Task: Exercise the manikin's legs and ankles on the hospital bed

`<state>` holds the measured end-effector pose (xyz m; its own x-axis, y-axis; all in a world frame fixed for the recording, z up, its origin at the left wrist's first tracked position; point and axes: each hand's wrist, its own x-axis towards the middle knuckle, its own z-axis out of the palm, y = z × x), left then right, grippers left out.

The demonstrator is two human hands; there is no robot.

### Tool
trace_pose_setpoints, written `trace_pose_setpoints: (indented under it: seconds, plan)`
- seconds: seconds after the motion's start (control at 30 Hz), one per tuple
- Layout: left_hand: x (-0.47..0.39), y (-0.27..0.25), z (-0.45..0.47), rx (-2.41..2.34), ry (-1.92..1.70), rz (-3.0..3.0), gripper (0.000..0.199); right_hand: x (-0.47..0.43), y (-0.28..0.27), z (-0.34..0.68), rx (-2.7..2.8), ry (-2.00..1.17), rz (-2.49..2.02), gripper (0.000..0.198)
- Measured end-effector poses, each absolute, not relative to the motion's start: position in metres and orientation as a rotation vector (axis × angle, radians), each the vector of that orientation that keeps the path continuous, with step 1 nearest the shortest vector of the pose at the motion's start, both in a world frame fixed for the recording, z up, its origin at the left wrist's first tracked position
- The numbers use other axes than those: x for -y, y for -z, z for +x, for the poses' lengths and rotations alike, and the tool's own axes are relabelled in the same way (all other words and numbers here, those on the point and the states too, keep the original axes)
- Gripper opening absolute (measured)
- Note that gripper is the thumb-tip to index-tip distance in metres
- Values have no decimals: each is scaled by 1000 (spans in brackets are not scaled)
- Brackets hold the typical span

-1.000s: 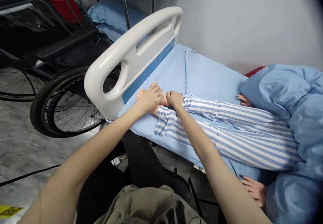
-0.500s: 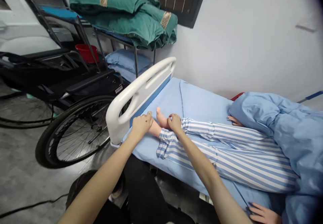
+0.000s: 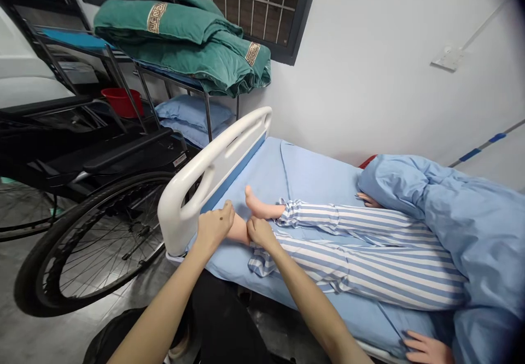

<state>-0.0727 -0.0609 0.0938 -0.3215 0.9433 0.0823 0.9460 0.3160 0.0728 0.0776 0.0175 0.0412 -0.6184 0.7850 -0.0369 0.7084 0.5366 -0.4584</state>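
Observation:
A figure that looks like a care manikin lies on the bed in blue-and-white striped trousers (image 3: 381, 276). My left hand (image 3: 215, 224) is closed around the front of its near foot (image 3: 237, 229), covering the toes. At that leg's ankle, just above the trouser cuff (image 3: 261, 263), my right hand (image 3: 261, 232) grips with the fingers wrapped over. The far foot (image 3: 262, 206) rests on the sheet with its toes up, close beyond my right hand and apart from it.
A white footboard (image 3: 174, 205) rises left of my hands. Beside it stands a wheelchair (image 3: 102, 238). Green folded quilts (image 3: 184, 47) lie on a rack behind. A blue quilt (image 3: 484, 233) covers the figure's upper part, and a wall runs along the far side.
My right hand has moved from beside the far ankle to the near ankle and closed on it. My left hand stays on the near foot. The view has shifted slightly.

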Motion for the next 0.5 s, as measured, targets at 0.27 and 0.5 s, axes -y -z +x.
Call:
trace_pose_setpoints:
  seconds: [0.27,0.5]
  plan:
    - [31,-128,-87,2629,-16,-2085,44,-14,-27,69,2467,-652,-1566,37]
    - [43,-100,-79,2610,285,-1894,47,-13,-30,69,2574,-487,-1531,35]
